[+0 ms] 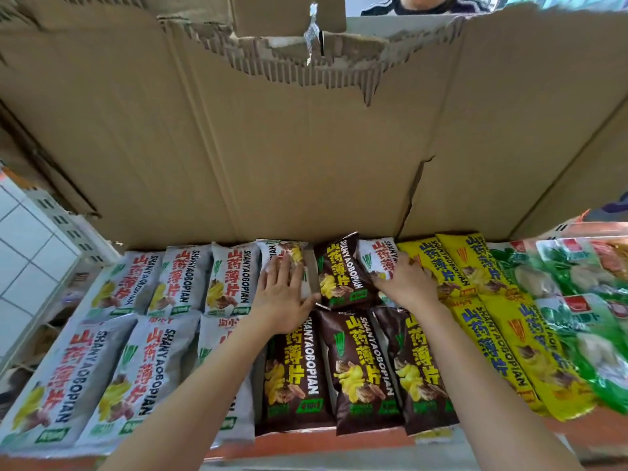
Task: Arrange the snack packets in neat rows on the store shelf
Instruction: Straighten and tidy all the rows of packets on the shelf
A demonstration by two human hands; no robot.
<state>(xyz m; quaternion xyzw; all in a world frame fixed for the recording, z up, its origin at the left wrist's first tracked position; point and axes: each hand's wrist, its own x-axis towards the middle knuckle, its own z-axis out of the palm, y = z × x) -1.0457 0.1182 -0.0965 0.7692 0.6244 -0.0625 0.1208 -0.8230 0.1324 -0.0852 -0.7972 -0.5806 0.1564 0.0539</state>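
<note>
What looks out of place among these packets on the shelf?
In the back row, a white packet sits between the brown packet and the yellow ones, away from the other whites. The brown one leans askew. The cardboard sheet behind is torn along its top edge.

Setting: a retail shop, at a stocked display shelf (306, 447). Evidence: many identical printed snack packets lay flat in rows, grouped by colour — white packets (136, 334) at left, brown packets (360, 365) in the middle, yellow packets (492, 317) to the right, green-printed bags (584, 300) at far right. A torn cardboard sheet (289, 137) backed the shelf. White floor tiles (30, 253) showed at left.
</note>
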